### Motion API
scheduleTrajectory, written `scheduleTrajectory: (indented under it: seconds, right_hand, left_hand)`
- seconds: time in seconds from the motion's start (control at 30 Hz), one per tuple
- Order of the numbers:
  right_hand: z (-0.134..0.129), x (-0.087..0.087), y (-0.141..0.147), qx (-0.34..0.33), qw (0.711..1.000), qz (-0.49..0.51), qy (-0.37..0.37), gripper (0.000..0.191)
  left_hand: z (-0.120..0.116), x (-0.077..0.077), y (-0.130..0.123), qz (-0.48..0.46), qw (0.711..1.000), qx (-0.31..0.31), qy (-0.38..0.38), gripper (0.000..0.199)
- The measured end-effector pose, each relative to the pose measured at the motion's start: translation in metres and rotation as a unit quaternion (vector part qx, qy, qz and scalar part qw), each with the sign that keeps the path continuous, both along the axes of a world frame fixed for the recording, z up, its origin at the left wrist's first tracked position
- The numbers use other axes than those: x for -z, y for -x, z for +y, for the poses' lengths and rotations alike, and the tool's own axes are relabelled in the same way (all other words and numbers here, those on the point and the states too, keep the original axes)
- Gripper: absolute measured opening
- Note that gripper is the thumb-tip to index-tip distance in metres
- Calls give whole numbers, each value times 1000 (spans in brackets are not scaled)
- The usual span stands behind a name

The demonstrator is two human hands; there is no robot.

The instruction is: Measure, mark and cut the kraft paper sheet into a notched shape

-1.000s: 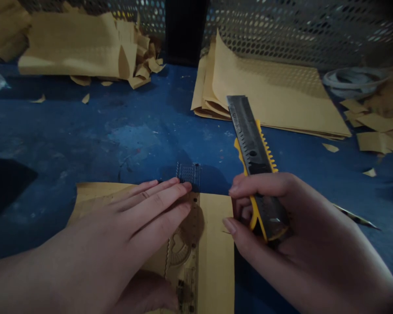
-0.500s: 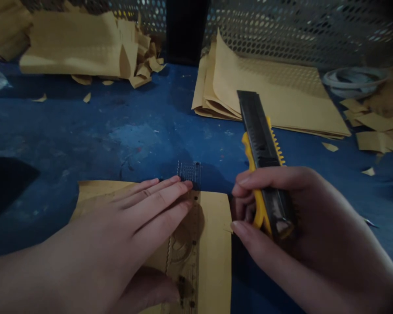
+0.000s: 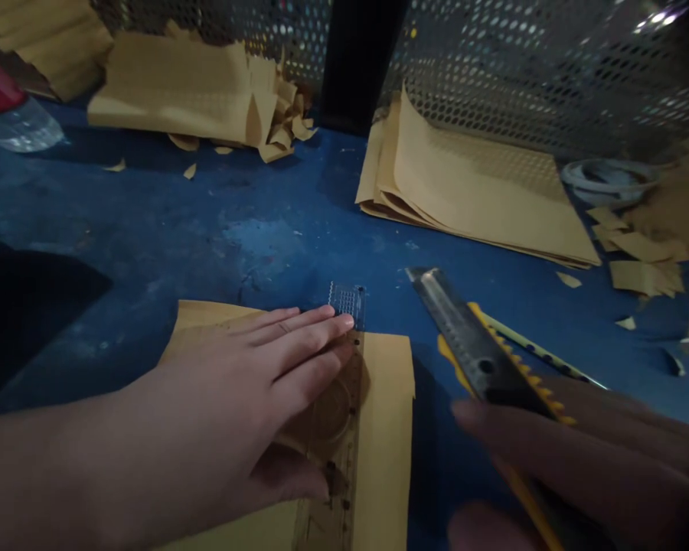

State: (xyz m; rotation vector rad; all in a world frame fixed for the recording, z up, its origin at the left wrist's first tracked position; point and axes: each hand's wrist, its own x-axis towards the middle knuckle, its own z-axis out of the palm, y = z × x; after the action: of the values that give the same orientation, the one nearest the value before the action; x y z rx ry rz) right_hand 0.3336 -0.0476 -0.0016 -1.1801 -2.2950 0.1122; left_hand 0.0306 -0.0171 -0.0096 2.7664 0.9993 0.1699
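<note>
The left hand [image 3: 253, 383] is lying palm down with its fingers stretched out, grasping nothing, and is resting on a clear plastic ruler with black marks [image 3: 336, 520]. The ruler is lying lengthwise over a flat tan paper sheet [image 3: 384, 428], its far end sticking out past the sheet's far edge onto the blue, paint-stained desk [image 3: 287, 252]. The right hand [image 3: 579, 451], partly blurred, is grasping a yellow-and-black cutter knife with a grey metal front [image 3: 482, 367]; the knife is pointing forward and leftward, to the right of the sheet and apart from it. Just beyond the knife, a slim yellowish stick with dark markings [image 3: 540, 352] is lying on the desk. Farther back, a stack of folded tan paper [image 3: 482, 191] is lying before a grey perforated metal panel [image 3: 494, 69], with a whitish coiled band [image 3: 608, 180] and torn tan paper scraps [image 3: 643, 275] lying to its right. At the far left, a clear plastic bottle with a red part [image 3: 23, 126] is showing.
</note>
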Motion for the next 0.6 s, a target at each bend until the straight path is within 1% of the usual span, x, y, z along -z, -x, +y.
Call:
scheduleTrajectory:
  seconds: [0.03,0.07,0.1,0.13,0.2,0.27,0.37,0.5,0.6]
  right_hand:
    - [3,-6,10,-34,999,-19,-13,51]
    - [6,-11,20,-32,999,-17,-22,45]
    - [8,-15,30,-11,999,3,-52,39]
    - [8,-19,37,25,998,10,-63,35]
    - [6,-22,46,37,997,14,-62,38]
    - [2,-22,50,31,999,11,-40,40]
    - [0,-18,57,45,999,19,-12,30]
    - [3,-15,71,45,998,31,-18,24]
    - [4,-13,75,38,999,23,-31,22]
  left_hand:
    - [1,0,0,-4,1000,3,-2,85]
    - [1,-1,-1,-7,1000,8,-2,84]
    - [2,-1,-1,-8,1000,8,-1,83]
    - [3,-2,-1,-10,1000,5,0,81]
    - [4,-4,-1,-13,1000,0,4,79]
    - [4,-5,-1,-17,1000,-1,3,78]
    - [5,-5,-1,-24,1000,13,0,75]
    - [5,-4,-2,-16,1000,14,-12,79]
    - [4,-3,-2,-5,1000,8,-23,82]
